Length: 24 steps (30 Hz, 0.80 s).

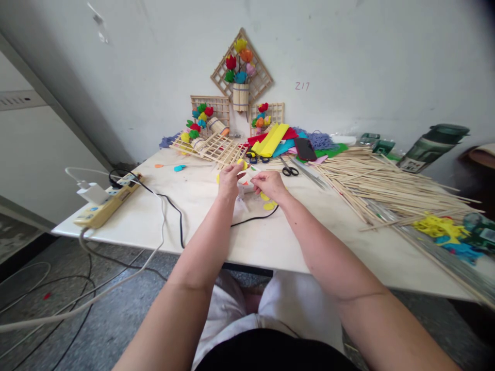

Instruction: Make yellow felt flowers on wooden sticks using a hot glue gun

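Observation:
Over the front middle of the table, my left hand (231,179) is closed in a pinch on a small yellow piece (242,164), which looks like a flower petal. Close to its right, my right hand (269,184) has its fingers pressed together, and whatever they hold is too small to make out. Loose yellow petal pieces (269,205) lie below the right hand. Between and under the hands is a pale, partly see-through thing (244,191) with bits of orange, mostly hidden. Black-handled scissors (290,170) rest beyond the right hand.
Stick lattices with felt flowers (240,77) stand at the back. Coloured felt sheets (273,140) and a phone (305,149) lie before them. Thin wooden sticks (379,180) cover the right side, near a dark bottle (433,147). A power strip (104,206) with cords sits left.

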{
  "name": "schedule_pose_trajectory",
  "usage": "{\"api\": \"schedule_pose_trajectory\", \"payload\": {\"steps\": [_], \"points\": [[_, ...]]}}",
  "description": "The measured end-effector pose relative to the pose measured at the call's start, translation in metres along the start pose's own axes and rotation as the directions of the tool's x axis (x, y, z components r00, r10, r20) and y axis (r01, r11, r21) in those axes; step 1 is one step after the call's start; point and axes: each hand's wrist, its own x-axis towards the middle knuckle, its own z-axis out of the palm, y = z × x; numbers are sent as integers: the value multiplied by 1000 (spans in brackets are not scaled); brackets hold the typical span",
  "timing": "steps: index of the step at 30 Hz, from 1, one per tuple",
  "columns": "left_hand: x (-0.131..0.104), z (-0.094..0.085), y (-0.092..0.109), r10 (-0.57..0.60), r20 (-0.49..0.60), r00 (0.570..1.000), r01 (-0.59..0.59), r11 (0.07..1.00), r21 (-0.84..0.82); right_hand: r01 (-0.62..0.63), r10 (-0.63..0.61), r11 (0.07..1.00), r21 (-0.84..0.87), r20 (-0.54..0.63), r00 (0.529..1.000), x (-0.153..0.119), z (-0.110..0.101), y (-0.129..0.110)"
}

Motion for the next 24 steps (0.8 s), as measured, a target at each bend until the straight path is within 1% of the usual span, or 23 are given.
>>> {"api": "schedule_pose_trajectory", "payload": {"steps": [3, 5, 7, 10, 13, 16, 21, 24], "points": [[0, 0, 1, -2, -13, 1000, 3, 1000, 21, 0, 0, 1000, -23, -6, 1000, -1, -1, -2], [1, 0, 1, 0, -29, 1000, 1, 999, 35, 10, -11, 997, -77, -9, 1000, -2, -2, -4], [2, -1, 2, 9, -46, 999, -7, 999, 43, 30, -33, 984, -174, -12, 999, -3, -3, -7], [2, 0, 2, 20, -73, 997, -18, 999, 32, 64, -72, 940, -335, -10, 997, -7, -5, -13], [2, 1, 2, 26, -108, 994, -23, 999, 30, 69, -91, 896, -438, -30, 995, -9, -5, -18], [1, 2, 4, 23, -130, 991, -18, 999, 43, 81, -122, 873, -481, -55, 991, -10, -4, -18], [2, 2, 4, 12, -121, 993, -9, 1000, 29, 136, -188, 873, -468, -67, 980, -7, -4, -13], [3, 1, 3, 7, -128, 992, -2, 999, 43, 145, -209, 840, -523, -64, 976, -8, -5, -13]]}}
